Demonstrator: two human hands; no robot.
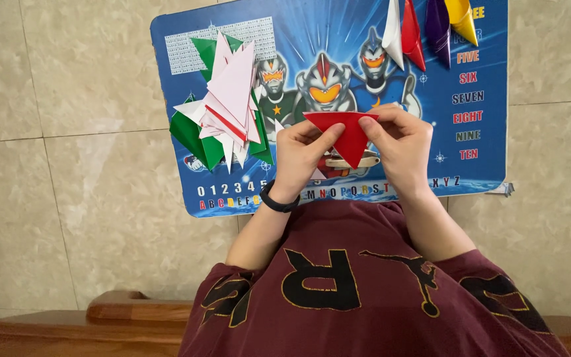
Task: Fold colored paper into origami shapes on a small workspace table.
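You hold the red paper triangle [349, 135] above the blue play mat [484, 46], its point facing you. Your left hand [302, 155] and right hand [401, 142] each pinch a top corner. Risk: uneven thumb pressure could skew the crease; glossy paper slips. The folded paper pile [227, 106] lies nearby, at left.

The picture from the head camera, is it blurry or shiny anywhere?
In the head view, the red paper triangle and both hands, left and right, look sharp. The blue mat shows little glare. The tiled floor has a pale sheen. Light is soft, shadows faint.
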